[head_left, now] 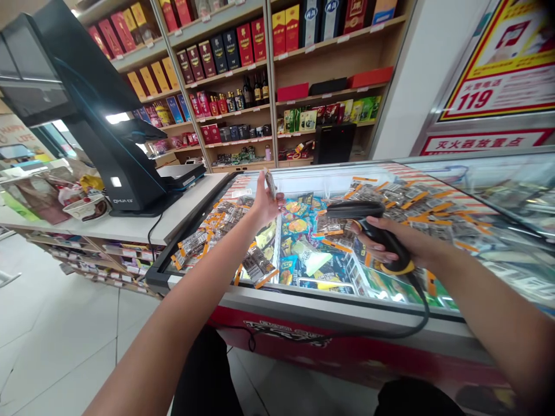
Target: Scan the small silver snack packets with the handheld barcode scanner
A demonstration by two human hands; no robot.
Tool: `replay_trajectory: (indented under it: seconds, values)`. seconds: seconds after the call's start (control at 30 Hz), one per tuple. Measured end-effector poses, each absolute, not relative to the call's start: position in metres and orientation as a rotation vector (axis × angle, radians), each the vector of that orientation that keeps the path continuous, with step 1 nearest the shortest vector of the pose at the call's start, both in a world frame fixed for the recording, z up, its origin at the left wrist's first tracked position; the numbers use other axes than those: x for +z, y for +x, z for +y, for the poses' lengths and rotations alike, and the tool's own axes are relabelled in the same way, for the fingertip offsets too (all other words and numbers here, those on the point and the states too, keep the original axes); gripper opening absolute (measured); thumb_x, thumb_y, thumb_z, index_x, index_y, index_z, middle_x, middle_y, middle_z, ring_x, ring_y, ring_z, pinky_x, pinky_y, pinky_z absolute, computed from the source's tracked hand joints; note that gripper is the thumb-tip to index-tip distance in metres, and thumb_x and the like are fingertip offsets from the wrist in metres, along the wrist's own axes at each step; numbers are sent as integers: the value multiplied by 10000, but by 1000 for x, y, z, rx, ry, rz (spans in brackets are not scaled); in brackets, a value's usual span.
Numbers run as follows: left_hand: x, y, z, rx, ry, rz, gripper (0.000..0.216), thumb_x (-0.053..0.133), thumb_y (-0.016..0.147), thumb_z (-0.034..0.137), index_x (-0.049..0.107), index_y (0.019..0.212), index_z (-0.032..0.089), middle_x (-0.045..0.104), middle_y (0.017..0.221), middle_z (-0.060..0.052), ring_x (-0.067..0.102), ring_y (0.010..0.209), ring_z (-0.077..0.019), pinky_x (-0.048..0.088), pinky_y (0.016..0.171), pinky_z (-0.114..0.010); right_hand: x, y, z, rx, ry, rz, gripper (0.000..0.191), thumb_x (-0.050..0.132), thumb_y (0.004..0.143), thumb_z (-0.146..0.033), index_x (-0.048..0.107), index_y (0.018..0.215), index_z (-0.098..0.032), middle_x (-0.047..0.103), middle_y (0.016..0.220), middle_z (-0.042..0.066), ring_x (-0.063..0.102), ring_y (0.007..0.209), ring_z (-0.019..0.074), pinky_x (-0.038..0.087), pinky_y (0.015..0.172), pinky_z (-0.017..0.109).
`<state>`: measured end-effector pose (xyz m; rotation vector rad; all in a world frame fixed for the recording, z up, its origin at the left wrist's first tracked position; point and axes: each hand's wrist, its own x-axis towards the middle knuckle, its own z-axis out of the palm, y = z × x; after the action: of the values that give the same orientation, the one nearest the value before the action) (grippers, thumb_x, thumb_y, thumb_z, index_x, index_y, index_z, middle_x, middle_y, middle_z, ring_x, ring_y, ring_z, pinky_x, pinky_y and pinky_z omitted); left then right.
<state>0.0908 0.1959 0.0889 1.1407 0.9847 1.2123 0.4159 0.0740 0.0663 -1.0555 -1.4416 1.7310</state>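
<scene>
My left hand (265,202) is raised over the chest freezer (329,306) and pinches a small flat packet (271,183) upright between thumb and fingers. My right hand (401,242) is wrapped round the handle of a black barcode scanner (368,222) with a yellow band, its head pointing left toward the packet. The scanner's black cable (390,332) loops down over the freezer's front edge. Under the glass lid lie many wrapped ice creams and snack packets (303,242).
A black checkout terminal (99,127) stands on the white counter (130,228) to the left, with goods piled beside it. Wooden shelves (243,75) of boxed bottles line the back wall. A red and yellow sign (503,63) hangs at the right. Tiled floor lies below left.
</scene>
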Motion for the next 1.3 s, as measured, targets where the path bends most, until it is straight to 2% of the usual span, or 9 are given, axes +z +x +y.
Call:
replay_trajectory:
  seconds: [0.2,0.3,0.4,0.63,0.77,0.9,1.0,1.13,1.3]
  values:
    - [81,104,155,1257,1110,854,733,371,1070,923,734,1101,287,658,834,-63,676,799,-217,616,831,-433,71,413,70,1726,-981,-1484,582,820,958,-752,620,1017,-208,489,646,-50,332,438,59,283,448,211]
    - [73,103,149,1273,1077,824,844,309,1014,1011,725,1069,279,702,925,-107,721,881,-241,634,859,-454,71,413,69,1728,-994,-1493,583,811,962,-757,619,1026,-211,491,645,-51,334,441,64,290,451,213]
    - [66,101,146,1241,1065,784,884,350,962,1057,727,1021,259,728,974,-163,740,915,-268,647,832,-460,68,415,71,1734,-1015,-1480,573,801,966,-754,625,1046,-215,487,648,-55,322,451,72,287,448,218]
    - [57,105,149,1161,956,744,716,397,1084,906,732,1167,279,812,1145,-121,804,1132,-276,653,962,-417,68,415,70,1733,-1030,-1471,595,825,950,-766,638,1041,-208,499,644,-54,332,450,66,282,459,217]
    - [55,109,149,1148,967,770,761,373,1103,891,739,1364,277,851,1228,-136,802,1271,-312,643,1058,-464,70,414,68,1720,-1034,-1474,589,827,944,-764,646,1034,-211,496,628,-49,329,442,75,261,452,232]
    - [56,112,145,1162,1037,804,809,501,1010,971,735,1424,316,840,1317,-153,782,1332,-370,632,1099,-556,71,413,68,1727,-1010,-1478,605,846,928,-776,636,1000,-214,487,625,-53,322,434,67,248,452,230]
    - [56,112,143,1173,1046,783,756,579,998,943,741,1397,321,836,1344,-156,758,1385,-401,631,1112,-591,72,412,67,1735,-967,-1477,612,856,927,-774,617,982,-213,484,629,-57,313,432,59,241,444,220]
    - [54,113,143,1123,947,725,663,515,1093,835,703,1464,318,820,1429,-144,694,1518,-363,573,1239,-552,69,414,70,1766,-935,-1470,598,843,954,-760,607,996,-212,490,635,-63,324,431,53,253,444,206]
    - [57,116,138,1103,860,708,696,442,1142,782,591,1645,325,749,1594,-118,620,1615,-331,457,1372,-553,63,419,77,1776,-882,-1495,599,828,962,-769,611,996,-211,496,629,-67,324,416,53,272,426,207]
